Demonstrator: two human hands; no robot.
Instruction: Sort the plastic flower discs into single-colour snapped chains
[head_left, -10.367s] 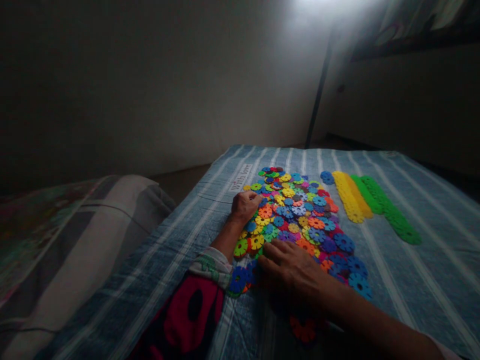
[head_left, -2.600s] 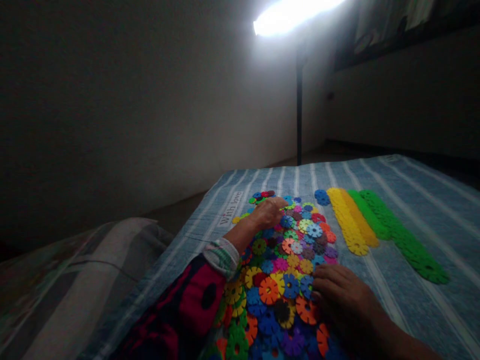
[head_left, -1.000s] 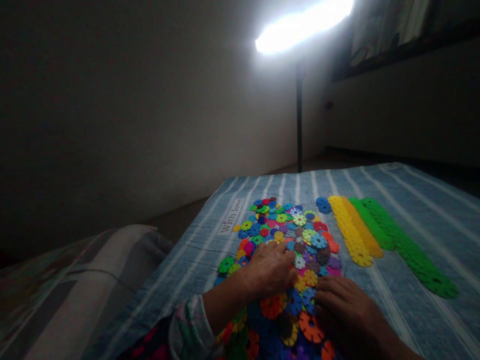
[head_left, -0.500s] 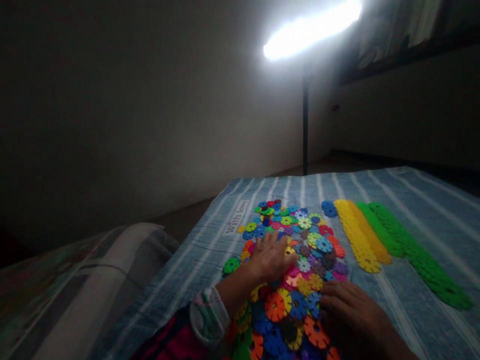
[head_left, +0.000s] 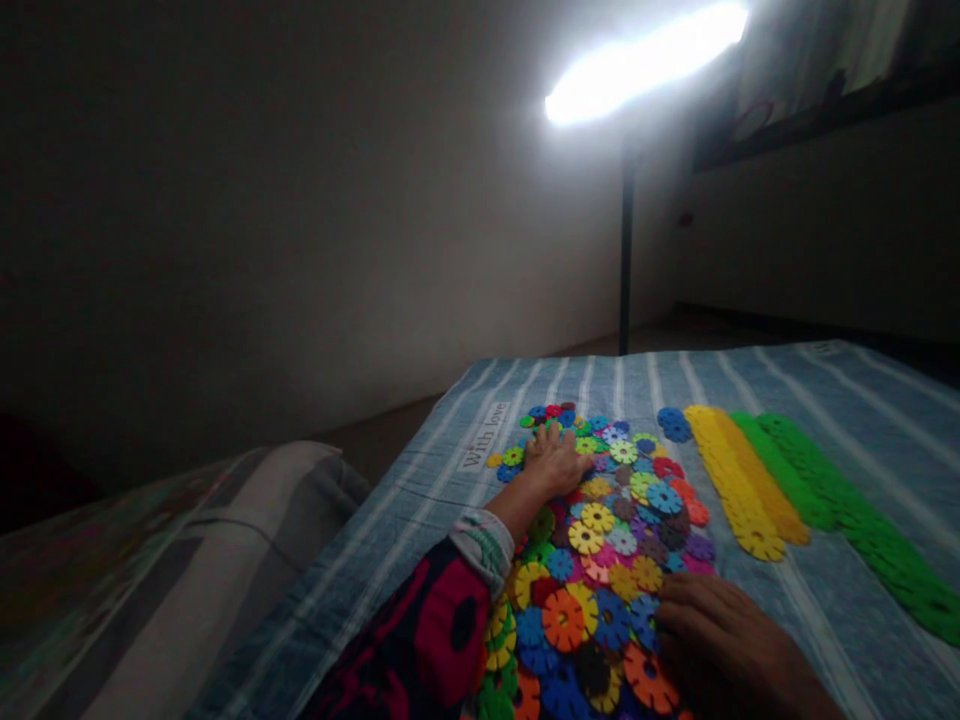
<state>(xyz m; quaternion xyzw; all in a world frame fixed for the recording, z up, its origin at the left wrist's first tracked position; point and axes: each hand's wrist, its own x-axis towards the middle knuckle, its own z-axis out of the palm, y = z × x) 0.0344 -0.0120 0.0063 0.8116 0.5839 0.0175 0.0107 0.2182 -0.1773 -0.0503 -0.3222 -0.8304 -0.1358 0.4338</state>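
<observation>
A heap of flower-shaped plastic discs [head_left: 586, 537] in many colours lies on the striped cloth. My left hand [head_left: 553, 464] rests on the far left part of the heap, its fingers spread and touching discs there. No disc is visibly gripped by it. At the heap's near right edge, my right hand [head_left: 724, 640] has its fingers together and curled downward. Its fingertips and thumb are hidden, so what it holds, if anything, cannot be seen. An orange disc [head_left: 651, 676] lies just left of those fingers.
Overlapping rows of yellow discs [head_left: 724, 485] and green discs [head_left: 862, 515] lie to the right, with a few blue discs [head_left: 675, 425] beside them. The blue striped cloth [head_left: 420, 500] covers the surface. A lit lamp [head_left: 645, 62] stands behind on a pole.
My left hand has moved farther away over the heap, from its middle toward its far left, uncovering yellow discs. My right hand stays at the near right edge. The view has shifted slightly left.
</observation>
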